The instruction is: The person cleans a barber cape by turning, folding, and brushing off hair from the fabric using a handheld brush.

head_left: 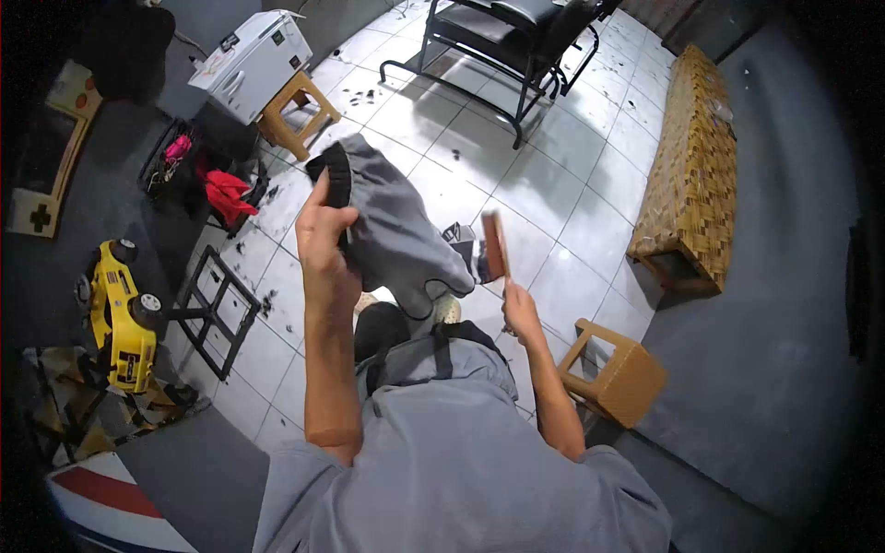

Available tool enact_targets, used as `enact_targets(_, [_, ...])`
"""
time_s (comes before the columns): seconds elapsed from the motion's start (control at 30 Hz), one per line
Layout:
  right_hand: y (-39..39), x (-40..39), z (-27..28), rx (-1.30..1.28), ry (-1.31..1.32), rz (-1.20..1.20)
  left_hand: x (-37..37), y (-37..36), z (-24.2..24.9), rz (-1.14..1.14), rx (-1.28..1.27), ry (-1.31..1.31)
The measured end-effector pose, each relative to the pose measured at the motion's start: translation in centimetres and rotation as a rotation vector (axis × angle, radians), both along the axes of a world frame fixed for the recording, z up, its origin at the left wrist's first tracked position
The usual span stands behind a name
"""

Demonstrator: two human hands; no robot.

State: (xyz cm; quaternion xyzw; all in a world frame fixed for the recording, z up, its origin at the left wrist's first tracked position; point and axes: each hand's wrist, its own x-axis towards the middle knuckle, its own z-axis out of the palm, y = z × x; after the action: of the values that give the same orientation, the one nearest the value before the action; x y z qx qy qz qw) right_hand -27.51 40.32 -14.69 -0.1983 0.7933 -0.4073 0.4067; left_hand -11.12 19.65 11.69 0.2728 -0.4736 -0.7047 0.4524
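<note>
In the head view my left hand is closed on a grey cloth garment by its gathered black elastic band, the thumb lying across it. The cloth hangs down to the right, in front of my legs. My right hand grips the thin handle of a wooden brush, its head pointing up and dark bristles turned towards the cloth. The bristles are right beside the garment's lower right corner, where a black and white patterned patch shows.
A black-framed chair stands ahead on tiled floor strewn with dark tufts. To the right are a woven bench and a brown stool. A white cabinet on a wooden stool, red cloth and yellow toy car are left.
</note>
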Motion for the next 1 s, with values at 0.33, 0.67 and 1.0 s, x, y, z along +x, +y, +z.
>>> enact_targets(0.33, [-7.6,6.0,13.0,-0.631,-0.151,0.294,1.0,1.8,-2.9,-0.048,0.095,-0.145])
enact_targets(0.67, [7.0,3.3,-16.3,0.527,0.311,0.665,5.3,-0.7,-0.7,0.241,-0.049,-0.042])
enact_targets(1.0, [-9.1,10.7,15.6,-0.68,-0.547,0.115,9.6,-0.4,0.8,-0.322,-0.283,-0.295])
